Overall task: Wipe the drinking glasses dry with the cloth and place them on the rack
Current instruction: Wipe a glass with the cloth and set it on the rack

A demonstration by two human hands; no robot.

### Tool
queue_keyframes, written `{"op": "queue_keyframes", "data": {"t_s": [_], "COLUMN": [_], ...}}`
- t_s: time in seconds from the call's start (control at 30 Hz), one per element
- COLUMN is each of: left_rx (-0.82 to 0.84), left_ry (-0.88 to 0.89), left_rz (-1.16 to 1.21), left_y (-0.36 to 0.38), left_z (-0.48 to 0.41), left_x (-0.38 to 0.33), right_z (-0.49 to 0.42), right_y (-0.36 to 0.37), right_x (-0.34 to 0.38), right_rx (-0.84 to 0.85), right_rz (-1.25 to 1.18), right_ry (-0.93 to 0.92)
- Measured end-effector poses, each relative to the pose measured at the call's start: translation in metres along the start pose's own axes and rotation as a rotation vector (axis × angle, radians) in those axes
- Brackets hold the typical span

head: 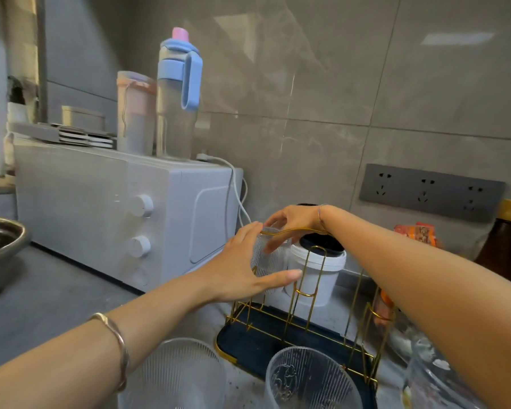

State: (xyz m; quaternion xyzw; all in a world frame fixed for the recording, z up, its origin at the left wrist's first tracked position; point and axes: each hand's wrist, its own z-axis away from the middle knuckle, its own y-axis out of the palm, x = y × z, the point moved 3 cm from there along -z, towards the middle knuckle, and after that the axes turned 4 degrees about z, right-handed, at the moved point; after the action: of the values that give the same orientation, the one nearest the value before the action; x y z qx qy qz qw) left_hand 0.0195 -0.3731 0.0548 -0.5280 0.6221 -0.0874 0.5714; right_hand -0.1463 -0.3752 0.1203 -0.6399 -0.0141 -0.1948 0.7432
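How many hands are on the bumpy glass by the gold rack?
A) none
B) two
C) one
B: the left hand and the right hand both hold the ribbed glass over the gold rack.

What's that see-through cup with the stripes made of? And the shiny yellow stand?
The clear ribbed drinking glass held by the left hand and right hand looks like glass, maybe clear plastic: see-through, with fine upright ridges. The gold wire rack looks like thin metal rod with a shiny gold finish: it gleams and bends in smooth loops.
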Motion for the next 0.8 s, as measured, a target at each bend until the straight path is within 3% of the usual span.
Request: {"op": "queue_keyframes", "data": {"t_s": [0.37, 0.8], "left_rx": [0.006, -0.080], "left_ry": [0.007, -0.041], "left_rz": [-0.035, -0.066], "left_y": [0.000, -0.004], "left_z": [0.000, 0.019], "left_x": [-0.002, -0.013], "right_z": [0.002, 0.107], "right_y": [0.006, -0.022], "right_x": [-0.007, -0.009], "right_rx": [0.025, -0.321], "right_rz": [-0.127, -0.379], "right_ry": [0.011, -0.118]}}
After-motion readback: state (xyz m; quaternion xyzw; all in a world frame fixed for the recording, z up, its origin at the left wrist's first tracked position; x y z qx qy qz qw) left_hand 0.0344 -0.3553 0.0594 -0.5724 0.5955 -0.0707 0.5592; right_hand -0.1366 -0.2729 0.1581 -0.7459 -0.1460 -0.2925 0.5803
